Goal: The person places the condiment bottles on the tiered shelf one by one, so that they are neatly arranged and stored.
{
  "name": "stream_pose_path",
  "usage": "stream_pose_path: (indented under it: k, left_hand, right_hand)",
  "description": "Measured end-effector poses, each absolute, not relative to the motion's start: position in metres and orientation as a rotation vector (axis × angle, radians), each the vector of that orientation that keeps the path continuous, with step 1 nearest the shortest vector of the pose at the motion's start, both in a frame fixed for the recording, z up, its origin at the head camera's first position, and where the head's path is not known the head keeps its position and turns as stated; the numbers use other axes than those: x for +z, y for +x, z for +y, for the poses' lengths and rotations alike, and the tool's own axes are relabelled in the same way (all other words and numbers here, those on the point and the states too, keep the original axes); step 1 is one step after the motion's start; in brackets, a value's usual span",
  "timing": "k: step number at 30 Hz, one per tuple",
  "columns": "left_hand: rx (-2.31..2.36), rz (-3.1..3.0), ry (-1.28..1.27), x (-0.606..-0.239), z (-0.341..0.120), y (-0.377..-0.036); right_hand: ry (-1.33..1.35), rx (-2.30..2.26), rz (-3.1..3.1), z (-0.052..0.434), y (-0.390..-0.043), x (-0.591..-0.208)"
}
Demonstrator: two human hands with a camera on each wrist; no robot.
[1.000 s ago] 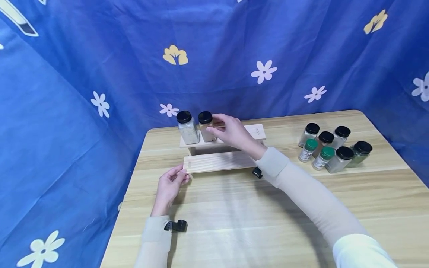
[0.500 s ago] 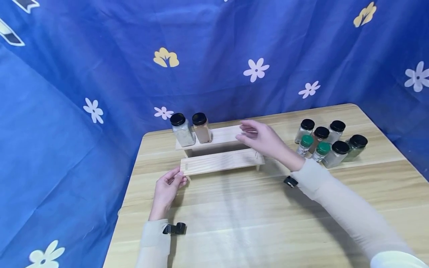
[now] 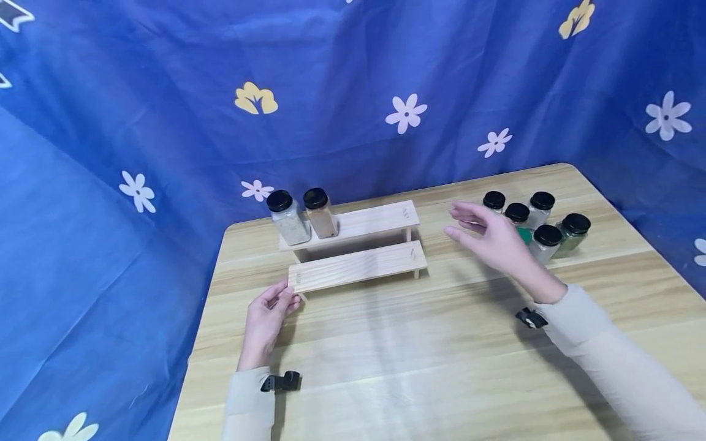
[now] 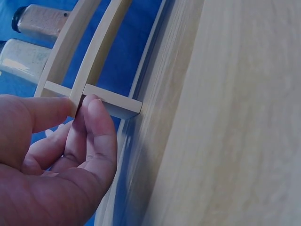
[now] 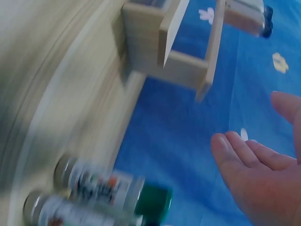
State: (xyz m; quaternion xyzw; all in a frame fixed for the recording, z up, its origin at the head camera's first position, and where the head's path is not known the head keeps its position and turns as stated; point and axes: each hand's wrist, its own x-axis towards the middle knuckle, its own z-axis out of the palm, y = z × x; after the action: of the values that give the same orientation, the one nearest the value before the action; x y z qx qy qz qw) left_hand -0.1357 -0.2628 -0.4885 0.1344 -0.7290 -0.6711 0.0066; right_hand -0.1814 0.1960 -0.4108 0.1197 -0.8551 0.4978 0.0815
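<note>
A two-step wooden rack (image 3: 358,266) stands on the table (image 3: 419,367). On the left end of its upper step stand a pale-powder jar (image 3: 288,219) and a brown-powder jar (image 3: 321,214), both with black lids. My left hand (image 3: 276,304) pinches the left end of the lower step; in the left wrist view the thumb and fingertips (image 4: 91,106) grip the board's corner (image 4: 115,103). My right hand (image 3: 482,233) hovers with straight fingers and holds nothing, just left of a cluster of jars (image 3: 546,236). The right wrist view, blurred, shows the right hand (image 5: 254,174) near a green-lidded jar (image 5: 117,186).
Several black-lidded jars and a green-lidded one (image 3: 526,235), partly hidden by my right hand, stand at the table's far right. A blue flowered cloth (image 3: 353,92) hangs close behind and to the left of the table. The near half of the table is bare wood.
My right hand let go of the brown-powder jar on the upper step and swept right to the jar cluster. The left hand stayed on the rack's end.
</note>
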Motion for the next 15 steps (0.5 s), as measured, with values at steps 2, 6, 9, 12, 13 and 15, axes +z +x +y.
stream_pose_path:
  k: [2, 6, 9, 12, 13, 15]
  left_hand:
    - [-2.096, -2.284, 0.419, -0.489, -0.263, -0.136]
    - [-2.100, -2.285, 0.418, -0.489, -0.264, -0.135]
    - [-2.100, -2.289, 0.421, -0.487, -0.265, -0.135]
    - [-2.098, -2.298, 0.418, -0.487, -0.265, -0.136]
    - [-2.097, -2.301, 0.416, -0.488, -0.265, -0.136]
    - [-2.108, -2.299, 0.410, -0.488, -0.264, -0.137]
  right_hand:
    - [0.321, 1.463, -2.532, 0.208, -0.177, -0.410]
    - [0.288, 1.460, -2.446, 0.234, -0.171, -0.411]
    - [0.257, 1.463, -2.398, 0.254, -0.168, -0.413]
    - [0.178, 1.411, -2.389, 0.274, -0.162, -0.412]
    - [0.147, 1.391, -2.383, 0.281, -0.159, -0.413]
    - [0.084, 1.339, -2.367, 0.295, -0.155, -0.413]
